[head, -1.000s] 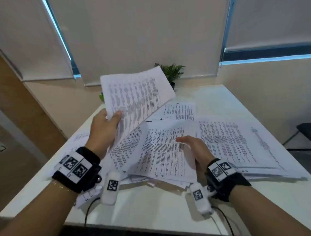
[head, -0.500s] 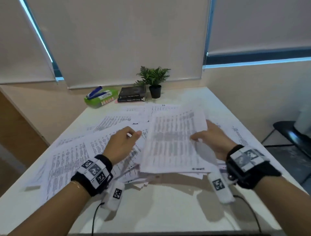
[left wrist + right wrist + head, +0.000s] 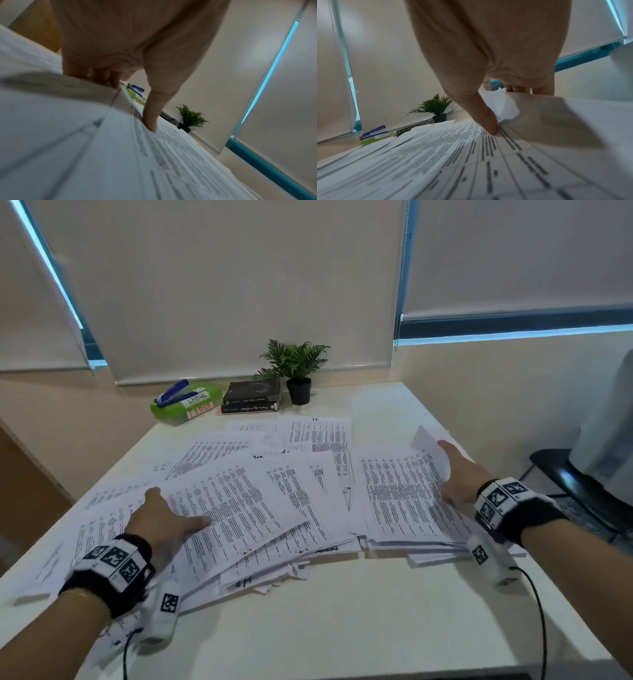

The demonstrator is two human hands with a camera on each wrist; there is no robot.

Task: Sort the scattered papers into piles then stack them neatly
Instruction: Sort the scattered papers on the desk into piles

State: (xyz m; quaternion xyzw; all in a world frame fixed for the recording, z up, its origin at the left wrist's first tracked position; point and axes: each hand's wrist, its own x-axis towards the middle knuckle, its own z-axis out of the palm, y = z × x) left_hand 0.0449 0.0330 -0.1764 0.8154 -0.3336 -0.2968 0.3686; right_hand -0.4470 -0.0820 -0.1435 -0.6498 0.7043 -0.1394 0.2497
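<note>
Printed white papers (image 3: pixel 239 501) lie fanned in overlapping layers across the white table (image 3: pixel 342 628). A squarer pile (image 3: pixel 397 498) sits at the right. My left hand (image 3: pixel 164 518) is at the left edge of the fan. In the left wrist view its thumb (image 3: pixel 150 115) presses on top of the sheets (image 3: pixel 171 155) while the fingers tuck under a raised edge. My right hand (image 3: pixel 460 474) holds the right pile's far edge. There its thumb (image 3: pixel 488 121) lies on the print and the fingers sit behind a curled-up sheet (image 3: pixel 556 115).
At the back of the table stand a small potted plant (image 3: pixel 298 371), two dark books (image 3: pixel 251 400) and a green box (image 3: pixel 191 405) with a blue stapler (image 3: pixel 173 393) on it. A black chair (image 3: pixel 582 491) is off the right edge. Bare tabletop runs along the near edge.
The sheet my left hand held up passed to the centre and now lies at the right. My hands have spread apart to the left and right edges of the papers.
</note>
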